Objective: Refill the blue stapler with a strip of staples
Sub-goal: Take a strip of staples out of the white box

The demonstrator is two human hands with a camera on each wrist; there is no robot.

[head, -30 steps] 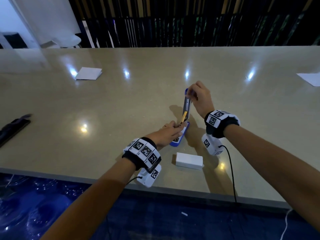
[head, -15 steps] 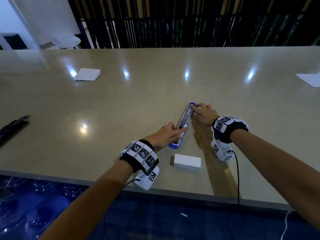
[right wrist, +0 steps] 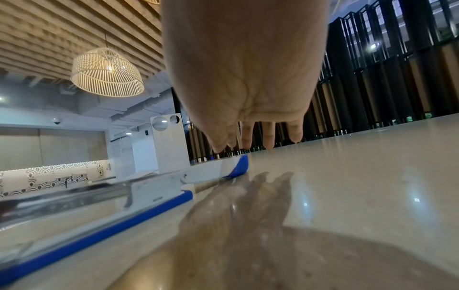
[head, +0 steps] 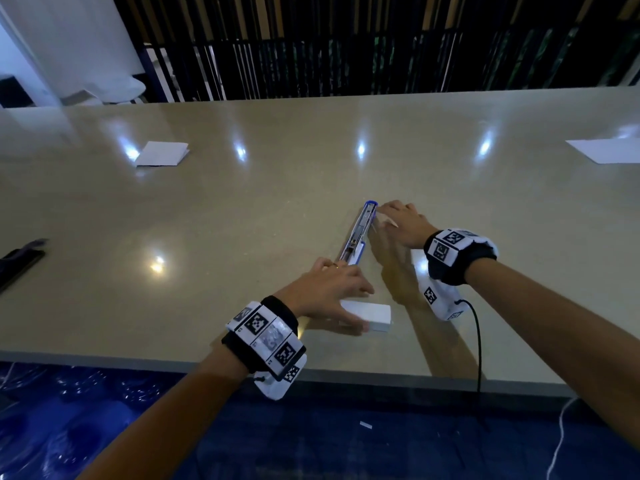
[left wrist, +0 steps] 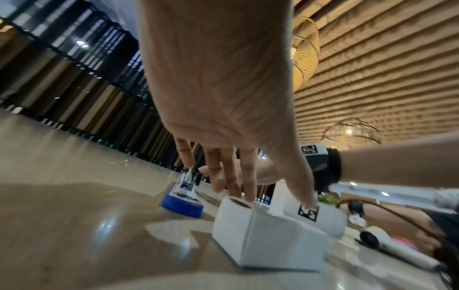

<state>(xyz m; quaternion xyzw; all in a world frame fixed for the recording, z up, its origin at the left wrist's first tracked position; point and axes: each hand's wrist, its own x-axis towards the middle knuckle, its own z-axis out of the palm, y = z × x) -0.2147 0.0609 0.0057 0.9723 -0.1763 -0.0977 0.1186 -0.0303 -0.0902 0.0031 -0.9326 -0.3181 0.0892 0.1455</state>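
The blue stapler [head: 360, 233] lies swung open flat on the tan table [head: 242, 220], its metal staple channel facing up; its blue base end [left wrist: 182, 204] shows in the left wrist view and its hinge side [right wrist: 159, 188] in the right wrist view. My right hand [head: 388, 216] is open, with straight fingertips at the far end of the stapler's top arm. A small white box [head: 379, 318] sits near the table's front edge. My left hand [head: 362, 308] reaches over it, its straight fingers [left wrist: 248, 188] touching the box's top [left wrist: 268, 239] and the thumb lying along its near side.
A folded white paper [head: 161, 154] lies far left and a white sheet [head: 606, 150] far right. A black object [head: 17, 261] sits at the left edge. The right wrist camera's cable [head: 478, 341] hangs over the table's front edge [head: 346, 375].
My right hand lowered the stapler's top arm from upright to flat on the table. My left hand left the stapler's base and moved back onto the white box.
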